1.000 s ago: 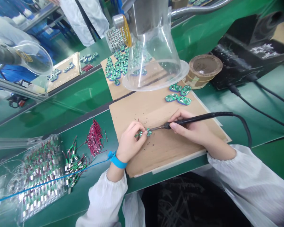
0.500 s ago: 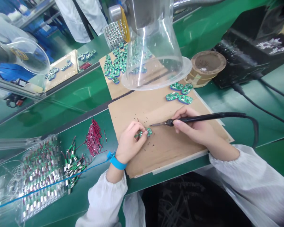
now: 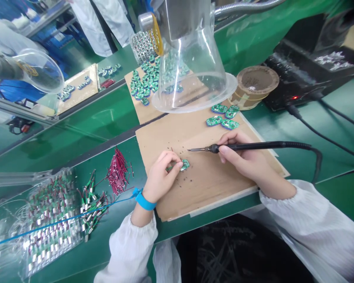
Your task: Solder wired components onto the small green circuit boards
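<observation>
Board (image 3: 185, 165), one, green: on the brown sheet (image 3: 206, 196), its left end under the fingertips of the left hand.

Left hand (image 3: 164, 173): thumb and forefinger pinched on the board; whether a wire is also gripped is too small to tell. Blue band (image 3: 146, 201) at the wrist, with a blue cord.

Right hand (image 3: 243, 159): grasping the iron (image 3: 259, 146) like a pen, tip pointing left, just beyond the board and apart from it.

Boards, four (image 3: 222, 117): grouped at the far right of the sheet. Dark specks scattered around the board in work.

Hood (image 3: 194, 59), clear, flared: above the sheet's far edge; further boards (image 3: 146, 80) heaped behind it.

Pot (image 3: 256, 84), round, brown: right of the hood, beside a black station (image 3: 301, 78) with a red light lit.

Red wires (image 3: 118, 173), piled: on the green surface (image 3: 129, 212), left of the sheet; wired parts (image 3: 93, 212) loose nearby.
</observation>
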A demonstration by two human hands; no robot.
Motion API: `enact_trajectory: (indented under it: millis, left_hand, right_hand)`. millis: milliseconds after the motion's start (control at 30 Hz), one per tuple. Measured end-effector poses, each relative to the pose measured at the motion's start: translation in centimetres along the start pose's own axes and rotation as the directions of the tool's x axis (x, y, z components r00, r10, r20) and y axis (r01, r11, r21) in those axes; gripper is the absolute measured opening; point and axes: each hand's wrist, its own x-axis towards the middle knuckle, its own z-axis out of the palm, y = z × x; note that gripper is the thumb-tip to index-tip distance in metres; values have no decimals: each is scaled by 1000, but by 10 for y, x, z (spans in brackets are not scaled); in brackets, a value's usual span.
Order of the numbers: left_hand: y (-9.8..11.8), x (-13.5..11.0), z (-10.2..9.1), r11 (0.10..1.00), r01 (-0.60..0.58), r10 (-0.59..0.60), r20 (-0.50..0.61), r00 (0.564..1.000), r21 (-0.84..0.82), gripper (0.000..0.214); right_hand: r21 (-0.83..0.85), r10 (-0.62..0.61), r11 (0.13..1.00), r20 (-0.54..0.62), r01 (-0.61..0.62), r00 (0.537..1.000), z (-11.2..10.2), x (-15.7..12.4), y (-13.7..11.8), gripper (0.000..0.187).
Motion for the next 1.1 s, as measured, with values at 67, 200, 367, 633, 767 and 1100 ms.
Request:
enact_trajectory:
  millis: [67, 200, 367, 633, 767, 1100]
  left_hand:
    - [0, 0, -1, 1000, -3, 3, 2, 1000, -10, 10]
    - [1, -1, -1, 1000, -4, 5, 13, 1000, -22, 8]
    - [1, -1, 0, 1000, 17, -17, 19, 1000, -8, 9]
    - [1, -1, 0, 1000, 6, -6, 3, 1000, 16, 10]
    - [0, -1, 0, 1000, 0, 0, -2, 1000, 20, 9]
    - [1, 0, -1, 1000, -17, 16, 17, 1000, 22, 10]
  right_hand:
    - [11, -4, 1000, 11, 4, 1000, 0, 0, 2, 21]
    - [24, -18, 1000, 19, 18, 1000, 0, 0, 5, 20]
    - [-8, -32, 999, 4, 32, 999, -1, -1, 2, 22]
    - [-15, -65, 998, -38, 64, 997, 4, -3, -1, 23]
    - [-53, -92, 995, -44, 90, 995, 8, -4, 2, 21]
    - [8, -3, 1000, -87, 4, 996, 4, 0, 0, 24]
